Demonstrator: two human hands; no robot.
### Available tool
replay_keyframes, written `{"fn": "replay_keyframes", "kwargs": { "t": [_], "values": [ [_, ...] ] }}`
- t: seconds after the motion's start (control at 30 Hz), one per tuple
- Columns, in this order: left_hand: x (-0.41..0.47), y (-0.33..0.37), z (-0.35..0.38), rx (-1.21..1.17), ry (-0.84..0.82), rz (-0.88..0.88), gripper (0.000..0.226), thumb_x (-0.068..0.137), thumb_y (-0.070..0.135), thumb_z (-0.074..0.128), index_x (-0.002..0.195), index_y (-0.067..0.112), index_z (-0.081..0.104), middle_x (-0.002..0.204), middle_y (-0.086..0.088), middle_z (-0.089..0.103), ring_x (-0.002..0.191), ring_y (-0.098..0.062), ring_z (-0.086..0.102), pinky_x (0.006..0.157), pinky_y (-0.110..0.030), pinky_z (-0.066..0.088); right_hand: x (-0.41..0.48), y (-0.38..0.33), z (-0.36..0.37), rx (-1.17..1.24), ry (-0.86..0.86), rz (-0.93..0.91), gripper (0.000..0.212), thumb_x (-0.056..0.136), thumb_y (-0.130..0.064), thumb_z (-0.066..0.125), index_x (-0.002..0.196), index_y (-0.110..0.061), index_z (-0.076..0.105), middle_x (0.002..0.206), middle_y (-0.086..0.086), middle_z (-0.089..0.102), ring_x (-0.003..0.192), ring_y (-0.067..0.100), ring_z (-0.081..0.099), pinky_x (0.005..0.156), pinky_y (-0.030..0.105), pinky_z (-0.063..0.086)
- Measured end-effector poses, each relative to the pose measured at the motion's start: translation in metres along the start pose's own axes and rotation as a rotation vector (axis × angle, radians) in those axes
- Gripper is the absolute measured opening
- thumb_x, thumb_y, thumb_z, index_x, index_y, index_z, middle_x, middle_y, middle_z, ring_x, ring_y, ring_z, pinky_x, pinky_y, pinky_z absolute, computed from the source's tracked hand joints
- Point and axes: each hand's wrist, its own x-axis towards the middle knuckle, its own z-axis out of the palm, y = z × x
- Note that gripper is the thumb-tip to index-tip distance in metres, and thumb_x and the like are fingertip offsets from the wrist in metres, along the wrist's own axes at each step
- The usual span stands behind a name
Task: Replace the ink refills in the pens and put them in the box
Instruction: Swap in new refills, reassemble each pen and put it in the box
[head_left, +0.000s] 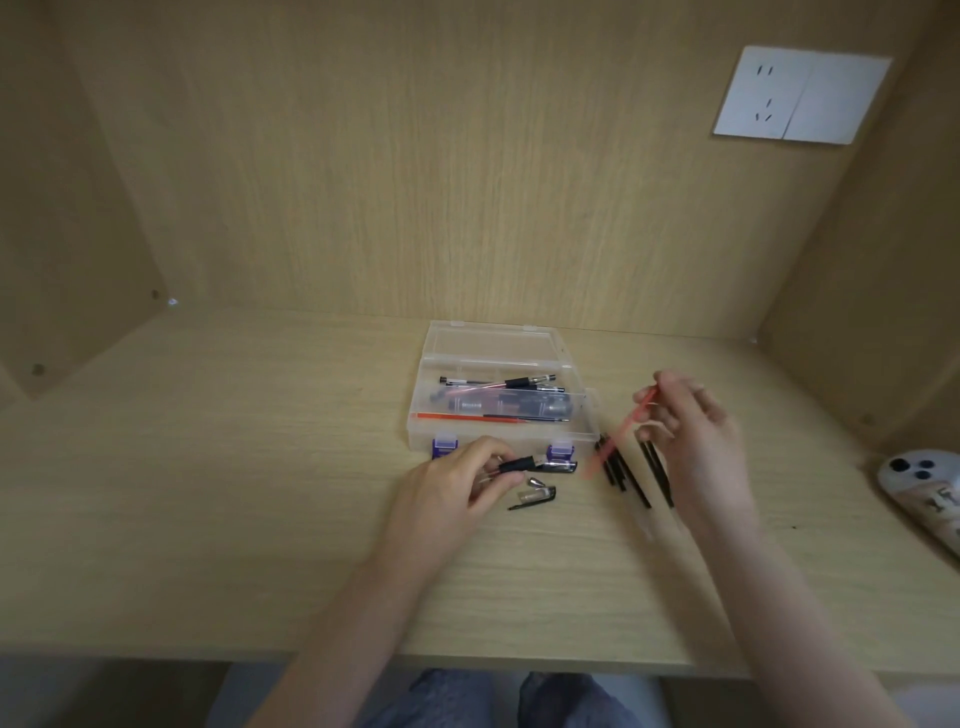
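Observation:
A clear plastic box (422, 415) with purple latches stands open at the middle of the desk, with several pens and refills inside. My left hand (457, 483) grips a pen barrel with a black grip (519, 463) just in front of the box. A pen cap (535, 498) and a metal tip (536, 481) lie beside that hand. My right hand (696, 441) pinches a red refill (621, 431) and holds it slanted above the desk, right of the box. Several black refills (631, 470) lie on the desk under it.
A phone in a pale case (924, 480) lies at the desk's right edge. A white wall socket (800, 94) sits on the back panel at the upper right. Wooden side panels close in the desk on both sides. My knees show under the front edge.

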Motion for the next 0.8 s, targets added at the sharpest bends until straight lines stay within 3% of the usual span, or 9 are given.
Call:
{"fn": "replay_keyframes", "kwargs": {
  "t": [0.1, 0.23, 0.3, 0.43, 0.53, 0.67, 0.73, 0.8],
  "values": [
    [0.0, 0.0, -0.002, 0.011, -0.014, 0.004, 0.018, 0.083, 0.041, 0.062, 0.095, 0.027, 0.062, 0.07, 0.029, 0.048, 0.063, 0.013, 0.05, 0.058, -0.012, 0.039, 0.022, -0.006, -0.009, -0.381, 0.039, 0.017, 0.01, 0.091, -0.018, 0.058, 0.091, -0.009, 0.062, 0.07, 0.003, 0.062, 0.057, 0.01, 0.053, 0.046, 0.019, 0.039],
    [0.001, 0.001, -0.003, 0.014, -0.038, -0.014, 0.02, 0.084, 0.042, 0.06, 0.097, 0.027, 0.062, 0.07, 0.028, 0.048, 0.061, 0.009, 0.049, 0.061, -0.018, 0.044, 0.036, 0.009, -0.015, -0.927, 0.002, 0.046, 0.014, 0.088, -0.02, 0.061, 0.089, -0.007, 0.065, 0.071, 0.007, 0.065, 0.057, 0.014, 0.055, 0.05, 0.023, 0.039],
    [0.001, 0.002, -0.003, 0.017, -0.046, -0.014, 0.02, 0.084, 0.043, 0.059, 0.097, 0.027, 0.062, 0.072, 0.027, 0.049, 0.061, 0.01, 0.048, 0.061, -0.016, 0.043, 0.036, 0.015, -0.016, -1.067, -0.022, 0.03, 0.015, 0.087, -0.02, 0.063, 0.089, -0.006, 0.067, 0.074, 0.008, 0.065, 0.06, 0.017, 0.056, 0.051, 0.025, 0.041],
    [0.001, 0.002, -0.003, 0.027, -0.067, -0.019, 0.021, 0.085, 0.044, 0.058, 0.099, 0.028, 0.061, 0.072, 0.028, 0.048, 0.062, 0.014, 0.048, 0.059, -0.006, 0.035, 0.033, 0.018, -0.015, -1.159, -0.072, 0.023, 0.019, 0.089, -0.024, 0.061, 0.09, -0.006, 0.068, 0.077, 0.007, 0.064, 0.066, 0.018, 0.056, 0.053, 0.024, 0.038],
    [0.001, 0.003, -0.004, 0.018, -0.06, -0.014, 0.02, 0.085, 0.042, 0.058, 0.098, 0.027, 0.062, 0.069, 0.032, 0.045, 0.068, 0.016, 0.05, 0.058, -0.003, 0.035, 0.032, 0.012, -0.009, -1.112, -0.077, -0.095, 0.014, 0.09, -0.016, 0.058, 0.092, -0.007, 0.069, 0.082, 0.005, 0.066, 0.077, 0.018, 0.059, 0.061, 0.023, 0.038],
    [0.001, 0.002, -0.003, 0.006, -0.055, -0.015, 0.022, 0.084, 0.044, 0.057, 0.097, 0.027, 0.061, 0.07, 0.03, 0.047, 0.07, 0.014, 0.051, 0.058, -0.006, 0.037, 0.033, 0.003, 0.019, -1.11, -0.308, -0.239, 0.014, 0.088, -0.007, 0.059, 0.094, -0.01, 0.071, 0.088, 0.0, 0.067, 0.073, 0.003, 0.053, 0.061, 0.002, 0.037],
    [0.001, 0.002, -0.003, -0.003, -0.045, -0.014, 0.021, 0.084, 0.043, 0.059, 0.096, 0.026, 0.062, 0.068, 0.029, 0.047, 0.069, 0.012, 0.052, 0.057, -0.005, 0.035, 0.036, 0.007, 0.037, -1.154, -0.466, -0.239, 0.016, 0.088, -0.005, 0.06, 0.097, -0.01, 0.071, 0.092, 0.0, 0.068, 0.075, 0.002, 0.055, 0.066, 0.005, 0.038],
    [0.0, 0.002, -0.003, -0.015, -0.023, -0.029, 0.019, 0.084, 0.041, 0.061, 0.094, 0.026, 0.063, 0.065, 0.027, 0.048, 0.066, 0.01, 0.051, 0.055, -0.005, 0.033, 0.041, 0.016, 0.056, -1.242, -0.601, -0.231, 0.018, 0.087, -0.006, 0.061, 0.101, -0.011, 0.072, 0.099, 0.002, 0.07, 0.086, 0.011, 0.06, 0.078, 0.018, 0.043]
  ]
}}
